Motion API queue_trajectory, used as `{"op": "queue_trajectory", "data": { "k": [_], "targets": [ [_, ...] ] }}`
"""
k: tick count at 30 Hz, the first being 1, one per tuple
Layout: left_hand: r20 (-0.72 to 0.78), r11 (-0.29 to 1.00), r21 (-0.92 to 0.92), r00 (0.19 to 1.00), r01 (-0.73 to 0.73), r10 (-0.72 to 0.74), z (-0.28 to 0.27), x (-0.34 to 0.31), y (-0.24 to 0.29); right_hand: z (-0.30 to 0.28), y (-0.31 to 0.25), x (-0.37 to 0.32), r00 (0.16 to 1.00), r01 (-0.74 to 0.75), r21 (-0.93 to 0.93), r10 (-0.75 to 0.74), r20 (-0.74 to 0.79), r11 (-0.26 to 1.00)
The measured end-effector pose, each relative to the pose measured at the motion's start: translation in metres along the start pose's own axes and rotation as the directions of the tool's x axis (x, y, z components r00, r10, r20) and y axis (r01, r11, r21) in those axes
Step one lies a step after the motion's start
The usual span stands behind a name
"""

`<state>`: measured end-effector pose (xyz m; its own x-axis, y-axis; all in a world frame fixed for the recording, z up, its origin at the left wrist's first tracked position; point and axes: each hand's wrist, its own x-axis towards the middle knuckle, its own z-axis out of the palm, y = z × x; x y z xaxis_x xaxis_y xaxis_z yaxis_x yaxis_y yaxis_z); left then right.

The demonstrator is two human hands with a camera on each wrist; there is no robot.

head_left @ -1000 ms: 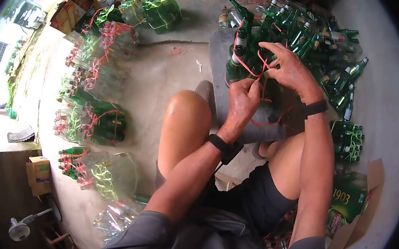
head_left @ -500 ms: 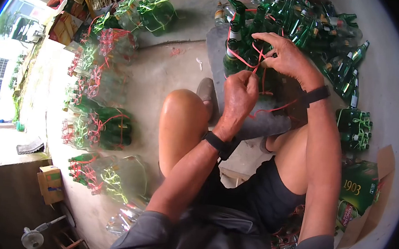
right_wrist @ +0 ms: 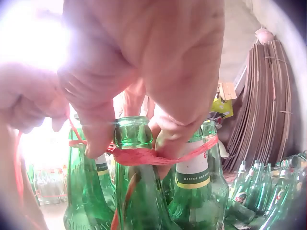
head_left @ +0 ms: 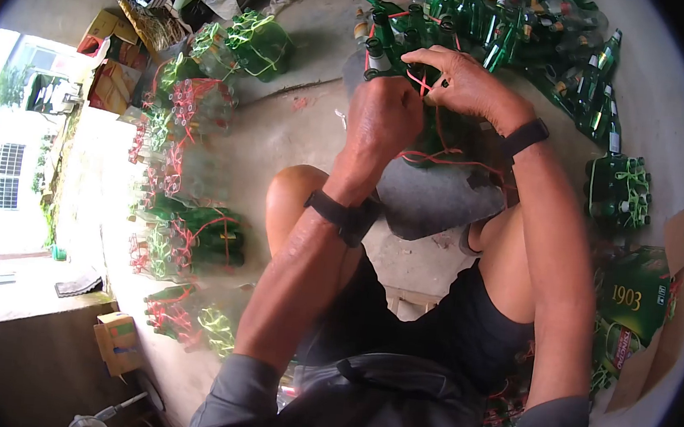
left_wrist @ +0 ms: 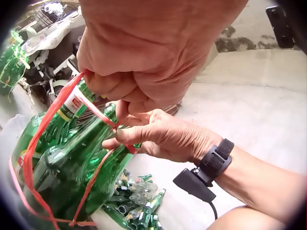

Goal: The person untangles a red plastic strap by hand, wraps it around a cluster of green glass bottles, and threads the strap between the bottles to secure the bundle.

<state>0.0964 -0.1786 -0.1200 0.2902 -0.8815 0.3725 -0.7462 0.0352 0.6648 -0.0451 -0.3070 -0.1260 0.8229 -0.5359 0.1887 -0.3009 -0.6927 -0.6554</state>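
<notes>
Red plastic twine [right_wrist: 139, 157] loops round the necks of a cluster of green bottles [right_wrist: 144, 196], seen close in the right wrist view. The left hand [head_left: 384, 119] is curled round a strand of the twine [left_wrist: 57, 103], its fist left of and above the bottles. The right hand [head_left: 469, 86] is at the bottle necks, its thumb and fingers on either side of one neck [right_wrist: 134, 132], pinching the twine there. In the left wrist view the right hand [left_wrist: 165, 136] lies just below the left hand [left_wrist: 139, 52]. Twine also runs down the bottles' sides.
Loose green bottles [head_left: 593, 89] are heaped at the upper right. Tied bottle bundles stand in a row at left [head_left: 196, 101] and one at right [head_left: 620, 191]. A grey pad [head_left: 438, 202] lies before the knees. A green carton [head_left: 635, 291] stands at right.
The left hand has risen, turned and closed into a fist, drawing the twine with it. The right hand remains at the bottle necks. The head view has shifted, showing more of the floor at left.
</notes>
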Motion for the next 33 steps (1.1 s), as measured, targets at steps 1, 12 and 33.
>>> {"op": "queue_trajectory", "data": {
  "k": [1, 12, 33],
  "targets": [
    [0.016, 0.998, 0.049, 0.999, -0.049, 0.048, 0.0, 0.007, -0.001, 0.0, 0.001, 0.001, 1.0, 0.0, -0.026, 0.0, 0.0, 1.0],
    [0.167, 0.988, 0.151, 0.984, 0.039, -0.064, 0.0, 0.049, -0.033, 0.008, 0.004, -0.001, 0.998, -0.001, 0.002, 0.001, -0.06, 1.0],
    [0.106, 0.862, -0.216, 0.888, 0.459, -0.447, -0.007, -0.001, -0.027, 0.003, 0.002, -0.003, 1.0, 0.019, -0.009, -0.019, -0.025, 1.0]
  ]
}}
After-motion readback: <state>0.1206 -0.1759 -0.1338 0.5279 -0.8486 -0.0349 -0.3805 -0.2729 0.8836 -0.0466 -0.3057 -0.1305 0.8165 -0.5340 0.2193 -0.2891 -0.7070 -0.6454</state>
